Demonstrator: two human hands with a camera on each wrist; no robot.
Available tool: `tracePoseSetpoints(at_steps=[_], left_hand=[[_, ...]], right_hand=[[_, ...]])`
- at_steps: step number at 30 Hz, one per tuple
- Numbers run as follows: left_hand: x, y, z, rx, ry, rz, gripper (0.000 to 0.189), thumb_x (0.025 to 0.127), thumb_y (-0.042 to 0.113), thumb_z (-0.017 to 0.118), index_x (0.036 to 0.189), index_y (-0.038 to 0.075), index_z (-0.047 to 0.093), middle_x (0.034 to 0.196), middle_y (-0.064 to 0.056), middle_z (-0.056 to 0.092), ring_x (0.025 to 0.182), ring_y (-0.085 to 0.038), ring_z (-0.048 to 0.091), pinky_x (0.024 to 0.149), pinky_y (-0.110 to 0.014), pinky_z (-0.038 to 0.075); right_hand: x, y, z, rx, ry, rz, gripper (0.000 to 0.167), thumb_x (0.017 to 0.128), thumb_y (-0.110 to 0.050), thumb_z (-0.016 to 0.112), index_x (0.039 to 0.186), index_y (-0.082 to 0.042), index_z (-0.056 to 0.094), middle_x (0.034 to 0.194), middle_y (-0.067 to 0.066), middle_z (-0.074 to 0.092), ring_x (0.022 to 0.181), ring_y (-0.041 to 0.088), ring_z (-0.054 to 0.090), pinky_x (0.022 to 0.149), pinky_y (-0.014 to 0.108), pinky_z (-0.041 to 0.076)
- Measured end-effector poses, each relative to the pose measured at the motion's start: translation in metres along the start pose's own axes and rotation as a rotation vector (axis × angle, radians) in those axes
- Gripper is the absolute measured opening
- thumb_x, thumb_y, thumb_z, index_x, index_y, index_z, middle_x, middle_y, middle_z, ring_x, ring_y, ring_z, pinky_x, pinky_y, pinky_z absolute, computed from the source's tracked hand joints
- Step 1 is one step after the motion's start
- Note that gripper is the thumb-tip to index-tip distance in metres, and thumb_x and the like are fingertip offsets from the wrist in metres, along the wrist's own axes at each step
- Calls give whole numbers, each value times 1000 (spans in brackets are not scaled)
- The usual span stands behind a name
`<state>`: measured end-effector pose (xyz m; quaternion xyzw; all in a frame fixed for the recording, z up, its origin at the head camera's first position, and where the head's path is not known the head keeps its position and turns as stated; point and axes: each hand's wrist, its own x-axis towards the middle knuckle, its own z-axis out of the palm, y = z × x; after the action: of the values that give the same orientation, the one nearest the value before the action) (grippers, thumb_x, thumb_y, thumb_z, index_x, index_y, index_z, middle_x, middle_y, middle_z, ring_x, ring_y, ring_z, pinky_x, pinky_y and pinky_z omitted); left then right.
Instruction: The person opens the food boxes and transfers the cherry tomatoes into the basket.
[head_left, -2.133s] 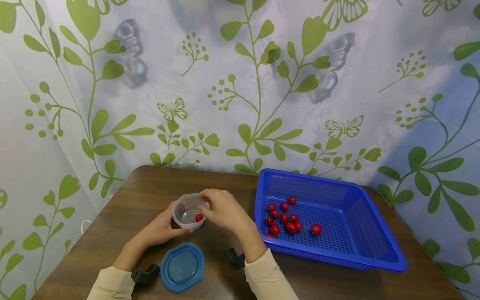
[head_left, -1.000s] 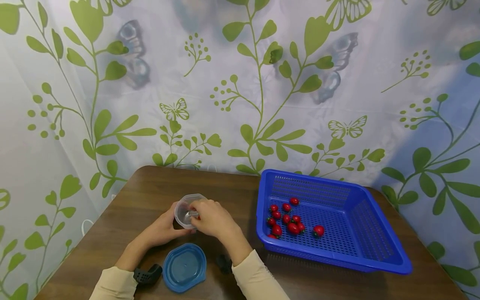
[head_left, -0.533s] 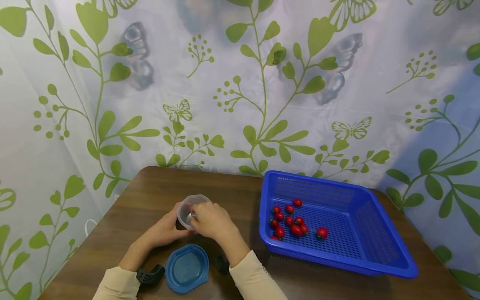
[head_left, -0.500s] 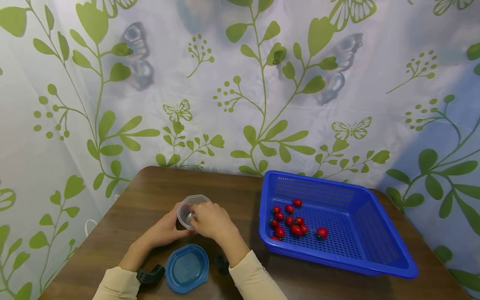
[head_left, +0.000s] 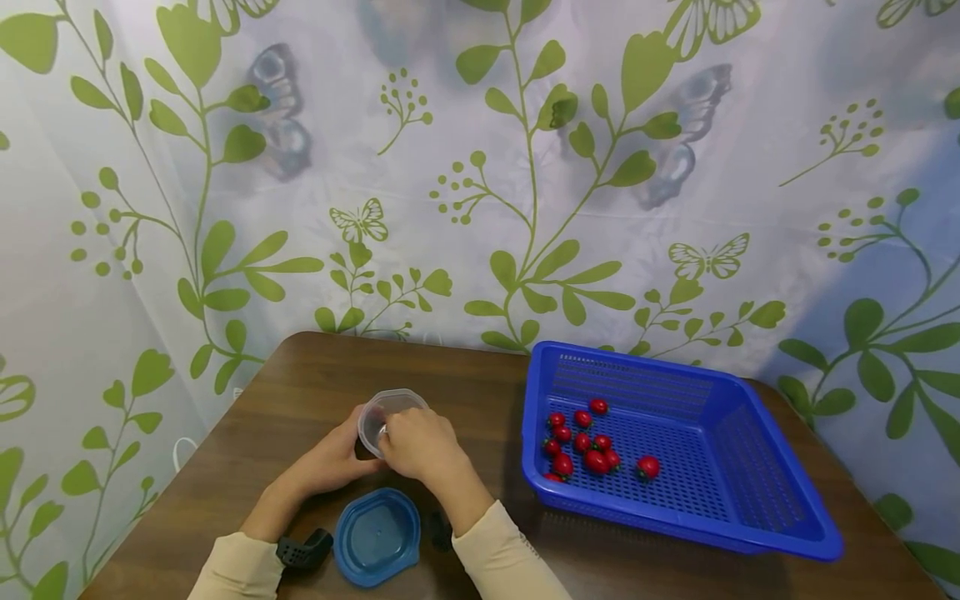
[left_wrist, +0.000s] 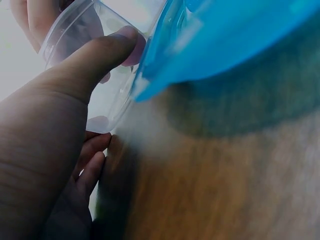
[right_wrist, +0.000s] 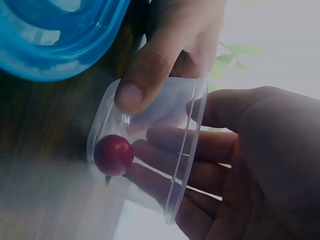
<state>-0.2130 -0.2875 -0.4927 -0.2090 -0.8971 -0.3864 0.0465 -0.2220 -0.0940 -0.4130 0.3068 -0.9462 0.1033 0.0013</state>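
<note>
On the left part of the table, my left hand [head_left: 341, 458] holds a clear plastic container [head_left: 371, 421] round its side, thumb on the near side. A single red tomato [right_wrist: 114, 155] with a green stem lies at the container's bottom in the right wrist view; in the head view it is hidden. My right hand [head_left: 420, 446] reaches in over the rim. Its fingers [right_wrist: 175, 140] extend to the tomato's edge, while the thumb stays apart near the rim. A blue lid [head_left: 377, 537] rests on the table just in front of the container.
To the right stands a blue slatted basket [head_left: 675, 433] with several red tomatoes [head_left: 596, 462] gathered at its left side. A patterned curtain [head_left: 480, 167] hangs behind the brown wooden table [head_left: 450, 358].
My right hand has gone from the container's rim down inside, covering the tomato in the head view. The left hand keeps its hold. The head view has shifted slightly.
</note>
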Motion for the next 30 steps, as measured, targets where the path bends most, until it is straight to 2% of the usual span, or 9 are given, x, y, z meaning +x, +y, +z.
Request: tracePoseSetpoints(at_steps=[3,8,13,19,26,30], left_hand=[[1,-1,1,-5,-3,6,83,86,27,85,149,2,37,139,-17,58,127,-31,58,109,-52,46],[3,-3,2,0,-4,15,83,86,26,85,148,2,37,139,-17,58,125,-30,59,109,-49,48],[3,-2,2,-4,-12,10,84,87,28,84,149,1,35,140,-19,58,127,-33,59,108,-51,47],[2,0,2,-21,-24,-27,88,86,31,84,151,1,32,143,-19,56,131,-35,56,109,-59,43],[1,0,1,-10,-21,-14,87,87,32,85,150,1,34,142,-18,57,130,-33,57,109,-55,45],[2,1,0,-19,-30,-27,88,86,34,84,150,1,33,142,-17,57,129,-31,57,109,-55,46]], right_hand=[[0,-1,0,-4,-24,19,39,104,-29,56,66,-19,61,66,-4,54,62,14,52,50,33,46],[-1,-1,-1,-7,-49,28,43,105,-29,54,64,-18,58,62,-3,50,58,14,49,48,32,42],[0,-1,-1,-26,-82,9,43,107,-30,51,68,-18,63,66,-2,54,61,16,52,51,35,46],[0,-1,1,-45,-98,-67,39,109,-31,49,77,-19,67,72,-2,60,65,17,56,54,35,50],[3,4,6,84,-97,-107,38,110,-29,47,74,-20,55,65,-4,47,56,14,48,49,29,41],[5,7,6,171,-113,-126,32,109,-29,50,79,-20,59,65,-6,47,56,11,47,50,26,39]])
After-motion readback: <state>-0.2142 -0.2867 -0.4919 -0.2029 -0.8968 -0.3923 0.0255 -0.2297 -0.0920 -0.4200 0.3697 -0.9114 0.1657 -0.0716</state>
